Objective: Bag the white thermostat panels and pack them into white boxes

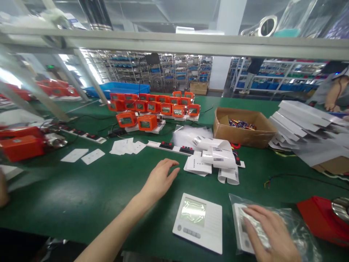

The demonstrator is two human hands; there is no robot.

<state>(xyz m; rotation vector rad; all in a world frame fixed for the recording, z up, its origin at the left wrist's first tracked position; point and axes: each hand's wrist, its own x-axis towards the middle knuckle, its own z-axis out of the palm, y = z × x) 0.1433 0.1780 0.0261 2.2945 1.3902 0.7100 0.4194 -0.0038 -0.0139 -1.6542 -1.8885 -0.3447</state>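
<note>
"So, how does the white panel unit point(200, 226) look on your feed?"

"Flat and squarish. I see a greenish-grey screen point(193, 213) at its upper left, a finely ribbed patch point(213, 222) on its right, and below the screen one oval grey button point(179, 227) beside a row of four small buttons point(191, 233). It lies face up on the green table point(131, 203), between the two hands and apart from both."

"And the hands?"

"The left hand point(163, 176) is near the printed white sheets point(198, 165), fingers loosely bent, thumb standing apart from them. I can't tell if it touches the table. The right hand point(275, 233) lies over a second white unit point(241, 234) in a clear bag point(302, 225), fingers across its face. Whether it grips or only rests, I can't tell."

"What's hard for you to make out?"

"White glare streaks the screen, so I can't read it. The right hand covers much of the bagged unit, and crinkled plastic and blur soften the rest. On the right, a red housing point(317, 218) has its metal fitting point(340, 210) cut by the frame edge. At the far left, an orange device point(23, 145) is smeared by blur."
</note>
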